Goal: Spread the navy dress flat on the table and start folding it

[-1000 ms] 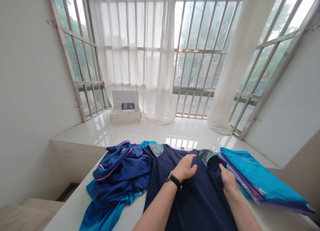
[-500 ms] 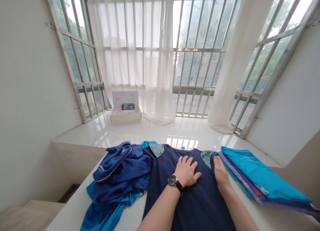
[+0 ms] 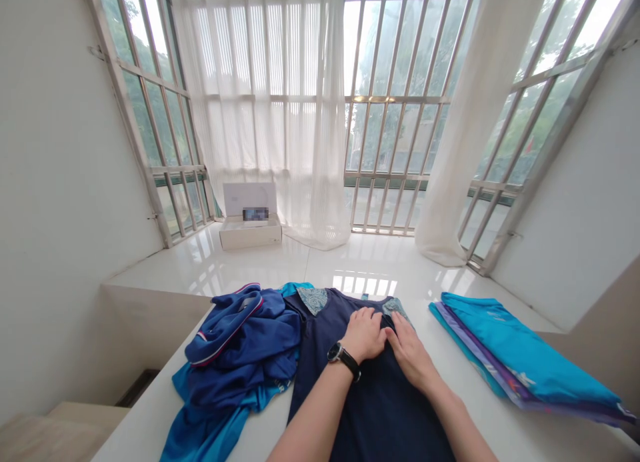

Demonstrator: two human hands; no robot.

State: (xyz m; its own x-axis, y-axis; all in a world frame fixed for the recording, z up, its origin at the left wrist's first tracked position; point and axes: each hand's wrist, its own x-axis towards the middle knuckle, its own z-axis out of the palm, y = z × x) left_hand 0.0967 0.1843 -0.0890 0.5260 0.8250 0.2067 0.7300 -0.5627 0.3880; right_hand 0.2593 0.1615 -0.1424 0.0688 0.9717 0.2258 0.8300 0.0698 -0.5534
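Note:
A navy sleeveless top (image 3: pixel 320 355) with patterned light-blue shoulder patches lies spread before me, its right side folded inward. My left hand (image 3: pixel 365 334), with a black-strapped watch on its wrist, lies flat on the upper middle of the top, fingers stretched forward. Right beside it, nearly touching, my right hand (image 3: pixel 411 352) holds the folded-over edge, its thumb toward my left hand. Dark fabric shows between that thumb and the fingers; the fingertips' undersides are hidden.
A rumpled heap of blue clothes (image 3: pixel 245 349) lies at the left, against the top. Folded blue and purple clothes (image 3: pixel 530 349) are stacked at the right. An open white box (image 3: pixel 251 234) stands on the sill by the curtain (image 3: pixel 320 202) and barred window.
My right hand has moved left from the top's right edge to its middle, bringing that side over. The left hand stays almost in place, its fingers now less spread.

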